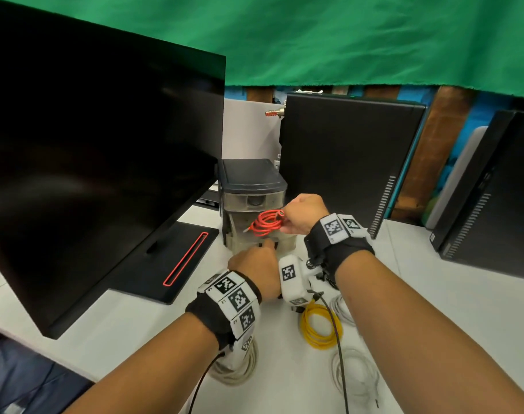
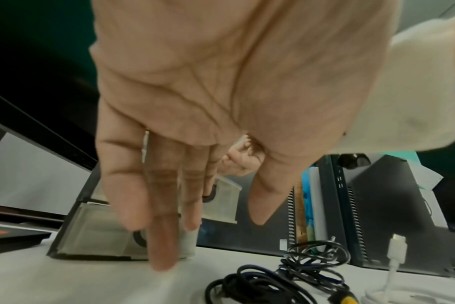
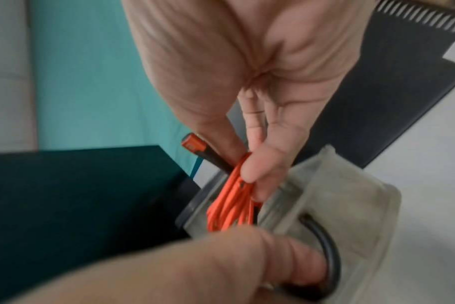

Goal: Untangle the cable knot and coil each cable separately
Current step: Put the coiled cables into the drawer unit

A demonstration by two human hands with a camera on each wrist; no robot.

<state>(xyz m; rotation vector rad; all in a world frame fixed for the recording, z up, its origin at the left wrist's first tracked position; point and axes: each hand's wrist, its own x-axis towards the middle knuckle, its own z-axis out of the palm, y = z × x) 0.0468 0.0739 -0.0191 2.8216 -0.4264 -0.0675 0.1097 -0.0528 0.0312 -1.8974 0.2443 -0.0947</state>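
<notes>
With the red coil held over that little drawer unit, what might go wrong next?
1. The right hand only pinches the red coil at one edge, so loops may spring loose.
2. The left hand is at the drawer unit; the light unit may slide.
3. The yellow coil lies under both wrists and may be dragged.

The monitor (image 1: 99,150) has a glossy black screen; its stand (image 1: 165,261) is matt black. The drawer unit (image 1: 251,201) looks like cloudy translucent plastic under a smooth dark lid. The red cable (image 1: 266,224) has a smooth rubbery sheath, the yellow cable (image 1: 320,327) likewise. The backdrop (image 1: 344,40) is creased green cloth. The table (image 1: 120,324) is smooth, matt white.
</notes>
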